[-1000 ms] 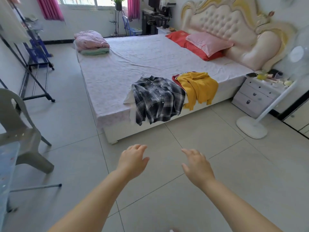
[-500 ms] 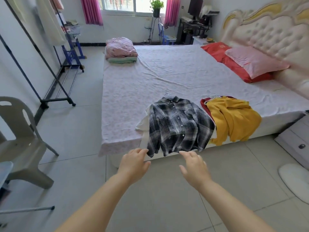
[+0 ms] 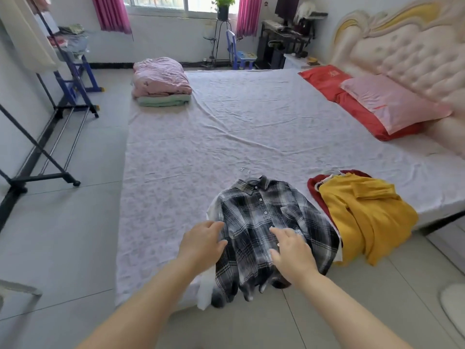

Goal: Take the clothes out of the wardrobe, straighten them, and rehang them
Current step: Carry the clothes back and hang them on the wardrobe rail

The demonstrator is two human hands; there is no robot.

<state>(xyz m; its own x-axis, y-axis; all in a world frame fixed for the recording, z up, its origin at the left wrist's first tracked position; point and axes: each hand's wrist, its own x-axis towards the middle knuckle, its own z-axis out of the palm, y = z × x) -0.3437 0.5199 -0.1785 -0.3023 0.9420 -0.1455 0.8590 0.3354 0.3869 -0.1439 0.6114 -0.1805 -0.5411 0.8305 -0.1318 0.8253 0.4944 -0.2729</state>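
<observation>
Although the black-and-white plaid shirt (image 3: 264, 212) is laid on the pale-sheeted bed (image 3: 201, 147), straightening and rehanging are judged pending, left hand (image 3: 202, 244) and right hand (image 3: 292, 250) spread in grip.

Bedroom on my feed, lit by daylight

I'm looking across a big bed (image 3: 226, 137) with a pale floral sheet and a cream tufted headboard (image 3: 407, 54) trimmed in gold on the right. A pink pillow (image 3: 390, 102) sits on a red one (image 3: 352, 107), and at the far corner there's a folded pink quilt (image 3: 161, 76) on a green blanket (image 3: 163, 100). The floor (image 3: 63, 235) is light grey tile and the walls (image 3: 161, 39) are white. The far window (image 3: 171, 2) is bright, with magenta curtains (image 3: 112, 13) and a potted plant (image 3: 223, 6) on a thin metal stand. There's also a small blue chair (image 3: 239, 54), a dark desk (image 3: 284, 44), and a black garment rack (image 3: 42, 157) along the left wall.
</observation>
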